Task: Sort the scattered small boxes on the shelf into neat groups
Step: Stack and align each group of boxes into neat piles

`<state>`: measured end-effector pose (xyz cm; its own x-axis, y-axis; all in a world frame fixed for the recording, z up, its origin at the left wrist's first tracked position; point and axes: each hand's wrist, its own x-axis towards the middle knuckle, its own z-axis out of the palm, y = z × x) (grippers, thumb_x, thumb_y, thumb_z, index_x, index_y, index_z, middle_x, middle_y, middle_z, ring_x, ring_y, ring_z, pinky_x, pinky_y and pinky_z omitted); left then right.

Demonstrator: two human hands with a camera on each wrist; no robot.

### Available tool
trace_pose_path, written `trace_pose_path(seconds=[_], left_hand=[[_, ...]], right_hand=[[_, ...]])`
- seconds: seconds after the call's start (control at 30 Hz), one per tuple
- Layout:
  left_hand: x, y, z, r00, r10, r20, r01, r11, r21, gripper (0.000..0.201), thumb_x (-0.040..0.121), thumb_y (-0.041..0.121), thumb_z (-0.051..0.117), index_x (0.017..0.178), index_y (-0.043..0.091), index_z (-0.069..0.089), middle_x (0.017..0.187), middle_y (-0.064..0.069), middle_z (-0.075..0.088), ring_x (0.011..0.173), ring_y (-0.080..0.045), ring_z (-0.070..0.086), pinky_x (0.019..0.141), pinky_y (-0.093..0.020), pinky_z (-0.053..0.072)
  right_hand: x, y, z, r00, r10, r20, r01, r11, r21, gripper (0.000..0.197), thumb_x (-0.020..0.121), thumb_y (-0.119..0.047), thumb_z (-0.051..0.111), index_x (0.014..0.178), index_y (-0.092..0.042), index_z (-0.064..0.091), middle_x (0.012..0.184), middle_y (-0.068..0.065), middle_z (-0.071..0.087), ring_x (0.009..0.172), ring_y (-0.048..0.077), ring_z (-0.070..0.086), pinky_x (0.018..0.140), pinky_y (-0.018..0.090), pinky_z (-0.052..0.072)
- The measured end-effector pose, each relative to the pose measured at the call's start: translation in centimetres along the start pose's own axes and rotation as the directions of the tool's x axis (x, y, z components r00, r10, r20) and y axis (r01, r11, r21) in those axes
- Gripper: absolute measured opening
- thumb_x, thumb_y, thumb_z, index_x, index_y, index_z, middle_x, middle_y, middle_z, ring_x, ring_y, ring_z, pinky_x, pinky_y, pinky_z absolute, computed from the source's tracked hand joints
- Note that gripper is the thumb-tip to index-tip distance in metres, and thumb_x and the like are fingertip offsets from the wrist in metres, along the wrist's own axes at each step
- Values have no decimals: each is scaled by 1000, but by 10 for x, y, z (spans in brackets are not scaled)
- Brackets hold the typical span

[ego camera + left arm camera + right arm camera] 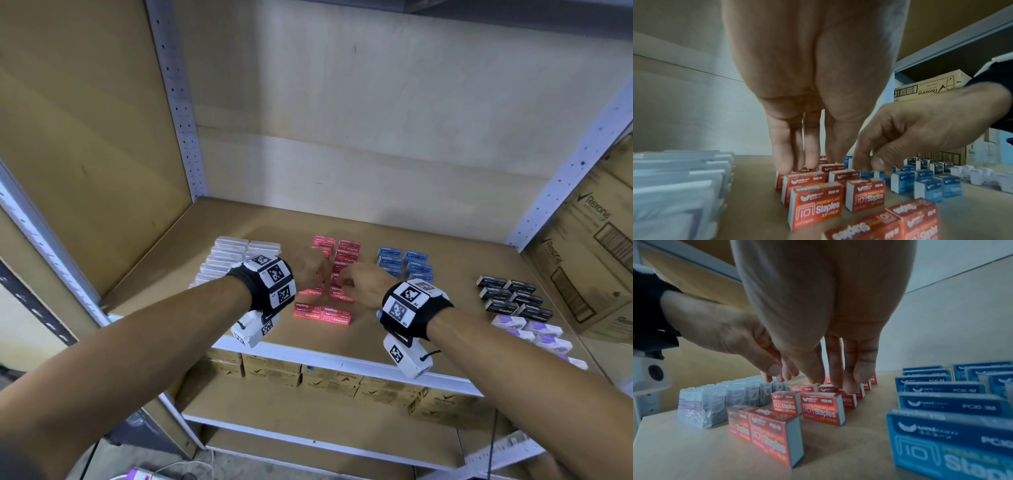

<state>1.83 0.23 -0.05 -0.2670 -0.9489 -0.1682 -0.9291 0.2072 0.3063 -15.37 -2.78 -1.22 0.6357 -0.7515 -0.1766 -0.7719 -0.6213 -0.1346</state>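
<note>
Red staple boxes [346, 251] stand in two columns mid-shelf, and both hands hover over them. My left hand [812, 162] points straight down, fingertips [783, 168] touching the tops of the left red column [805, 180]. My right hand [834, 384] reaches down with straight fingers onto the right red column [849, 400]; it holds nothing. Two more red boxes [322, 313] sit side by side at the front, turned the other way. In the head view the left hand [310, 270] and right hand [356, 279] hide the middle red boxes.
Clear boxes [233, 255] are lined up at the left, blue boxes [406, 262] right of the red, then black boxes [513, 296] and purple-white ones [534, 332] near the front right. Cardboard cartons [589, 260] stand beyond the right post. The shelf edge [342, 363] runs close under my wrists.
</note>
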Motion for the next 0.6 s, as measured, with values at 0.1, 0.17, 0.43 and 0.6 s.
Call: trace_pose_path(seconds=[0.1,0.17,0.43,0.6], left_hand=[[-2,1,7,998,19,-55,-19,1000,-9,19,91,15,58,101,9,73,107,-10,68,101,-29,62,90,-40,50],[-1,1,10,998,19,-67,-19,1000,-5,21,92,16,57,101,4,72,105,-14,68,99,-31,62,88,-39,50],[9,-9,17,999,-27,26,28,998,-48,19,94,12,53,88,15,71,94,-6,65,85,-21,57,66,-20,42],[6,-10,14,995,-19,98,27,997,-79,23,91,5,56,111,3,69,101,-4,64,97,-21,56,87,-29,45]], right_hand=[[4,0,6,1000,-6,11,5,1000,31,25,93,-12,48,97,-9,72,99,5,70,90,25,65,71,28,45],[6,-2,7,1000,-12,18,12,999,49,27,94,-11,46,102,-10,72,104,5,70,93,24,64,72,25,43],[6,-1,10,999,-49,16,47,994,95,30,95,-11,44,108,-15,71,112,3,70,99,23,63,83,30,49],[5,0,12,998,-28,59,21,994,112,29,94,-13,46,111,-20,69,113,-1,69,98,19,64,81,27,48]])
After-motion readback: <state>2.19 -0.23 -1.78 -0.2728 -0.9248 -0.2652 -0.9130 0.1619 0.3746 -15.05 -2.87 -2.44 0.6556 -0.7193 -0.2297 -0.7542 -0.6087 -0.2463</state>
